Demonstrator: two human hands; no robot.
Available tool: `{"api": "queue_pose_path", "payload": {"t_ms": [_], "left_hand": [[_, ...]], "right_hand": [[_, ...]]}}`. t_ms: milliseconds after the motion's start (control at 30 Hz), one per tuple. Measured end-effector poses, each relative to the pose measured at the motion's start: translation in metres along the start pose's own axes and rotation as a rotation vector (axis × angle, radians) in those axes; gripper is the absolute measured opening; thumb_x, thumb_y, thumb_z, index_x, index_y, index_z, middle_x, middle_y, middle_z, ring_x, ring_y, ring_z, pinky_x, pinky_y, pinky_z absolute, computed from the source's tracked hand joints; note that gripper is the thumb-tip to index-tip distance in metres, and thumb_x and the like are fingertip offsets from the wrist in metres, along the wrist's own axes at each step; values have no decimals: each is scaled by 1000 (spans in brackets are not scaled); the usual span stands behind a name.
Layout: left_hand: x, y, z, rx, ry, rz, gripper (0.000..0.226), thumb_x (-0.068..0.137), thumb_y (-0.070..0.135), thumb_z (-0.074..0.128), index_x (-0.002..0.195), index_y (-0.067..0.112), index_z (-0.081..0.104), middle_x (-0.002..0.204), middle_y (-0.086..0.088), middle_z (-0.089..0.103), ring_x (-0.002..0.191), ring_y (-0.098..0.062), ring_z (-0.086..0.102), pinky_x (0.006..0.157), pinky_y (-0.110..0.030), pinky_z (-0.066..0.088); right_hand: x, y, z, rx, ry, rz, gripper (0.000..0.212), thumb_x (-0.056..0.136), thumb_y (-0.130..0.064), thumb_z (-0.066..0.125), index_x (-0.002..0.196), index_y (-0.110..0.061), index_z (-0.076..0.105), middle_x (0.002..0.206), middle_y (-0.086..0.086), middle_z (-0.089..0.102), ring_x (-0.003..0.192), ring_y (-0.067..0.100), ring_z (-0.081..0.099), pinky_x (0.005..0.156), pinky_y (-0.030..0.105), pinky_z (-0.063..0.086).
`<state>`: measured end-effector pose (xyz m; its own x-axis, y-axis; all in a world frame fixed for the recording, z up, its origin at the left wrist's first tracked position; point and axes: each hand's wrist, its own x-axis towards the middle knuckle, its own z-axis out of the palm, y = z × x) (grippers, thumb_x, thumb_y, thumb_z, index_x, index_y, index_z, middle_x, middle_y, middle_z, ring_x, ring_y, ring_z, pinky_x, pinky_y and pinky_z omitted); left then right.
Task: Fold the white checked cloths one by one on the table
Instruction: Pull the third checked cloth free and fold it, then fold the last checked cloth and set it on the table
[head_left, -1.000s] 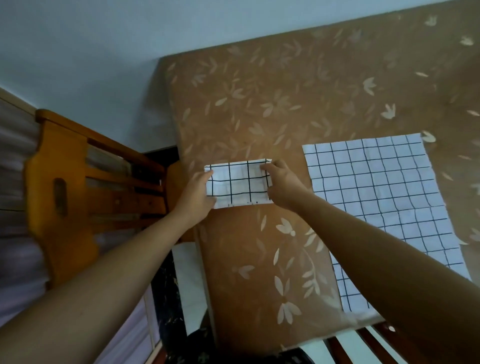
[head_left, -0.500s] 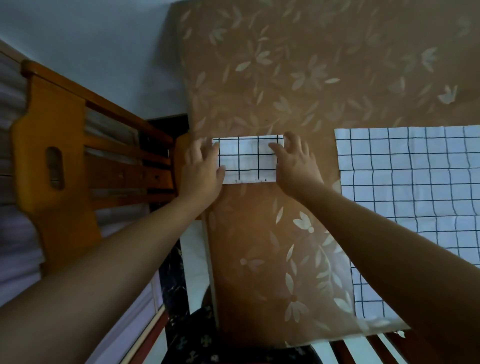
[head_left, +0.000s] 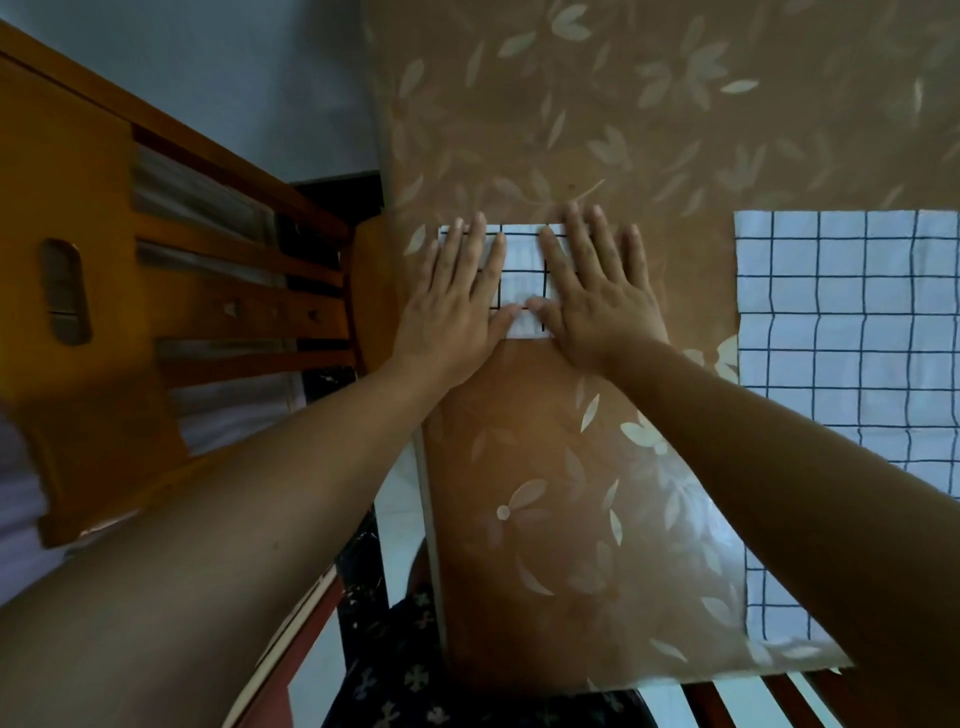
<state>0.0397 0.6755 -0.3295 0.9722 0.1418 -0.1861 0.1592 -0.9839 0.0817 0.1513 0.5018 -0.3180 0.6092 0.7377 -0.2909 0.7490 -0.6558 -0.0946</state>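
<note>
A small folded white checked cloth (head_left: 522, 270) lies near the left edge of the table (head_left: 519, 441), which wears a brown leaf-patterned cover. My left hand (head_left: 457, 306) lies flat on the cloth's left part with straight fingers. My right hand (head_left: 592, 296) presses flat on its right part, and the two thumbs meet at the cloth's near edge. Both hands hide most of the cloth. A larger white checked cloth (head_left: 852, 353) lies spread out unfolded on the right of the table, partly under my right forearm.
An orange wooden chair (head_left: 156, 312) stands close against the table's left side. Beyond it rises a pale blue wall (head_left: 234, 78). The table's near edge shows at the bottom, with wooden slats (head_left: 727, 701) and dark patterned fabric (head_left: 415, 675) below it.
Both hands let go of the folded cloth's ends and moved onto its top, now lying flat with thumbs meeting. The view has drawn nearer and shifted left.
</note>
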Motion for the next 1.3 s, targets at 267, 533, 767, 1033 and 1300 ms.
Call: {"api": "queue_pose_path", "payload": {"t_ms": [267, 533, 767, 1033, 1300], "left_hand": [[3, 1, -19, -8, 3, -18, 69, 108, 49, 25, 161, 5, 18, 169, -22, 7, 158, -36, 5, 128, -51, 7], [2, -2, 1, -19, 48, 42, 67, 108, 44, 19, 162, 3, 14, 170, -18, 9, 158, -30, 7, 129, -46, 11], [2, -1, 2, -11, 48, 47, 69, 107, 44, 16, 162, 3, 15, 170, -18, 10, 158, -30, 9, 128, -46, 11], [-1, -5, -45, -148, -141, -9, 76, 106, 48, 38, 163, 12, 4, 171, -12, -6, 158, -27, -5, 128, -45, 0], [-65, 1, -134, -321, -150, -170, 65, 95, 45, 64, 152, 27, 39, 149, -9, 46, 136, -33, 43, 106, -48, 43]], "right_hand": [[3, -4, -17, -37, -40, 15, 74, 105, -60, 7, 163, -16, -3, 171, 13, -11, 157, 30, -14, 126, 56, -4], [4, -11, 6, 12, 43, -15, 70, 108, -52, 14, 163, -10, 4, 172, 12, -2, 158, 30, -6, 128, 53, 2], [4, -10, 7, -12, 10, -9, 76, 105, -61, 9, 163, -13, -1, 172, 10, -6, 158, 28, -9, 127, 53, 2], [-2, -8, -48, 29, -176, 0, 80, 103, -60, 30, 164, -16, 2, 171, 8, -14, 156, 26, -18, 127, 50, -5], [-68, -2, -130, 119, -242, 46, 70, 98, -64, 44, 154, -23, 36, 164, 2, 30, 150, 27, 30, 109, 55, 43]]}}
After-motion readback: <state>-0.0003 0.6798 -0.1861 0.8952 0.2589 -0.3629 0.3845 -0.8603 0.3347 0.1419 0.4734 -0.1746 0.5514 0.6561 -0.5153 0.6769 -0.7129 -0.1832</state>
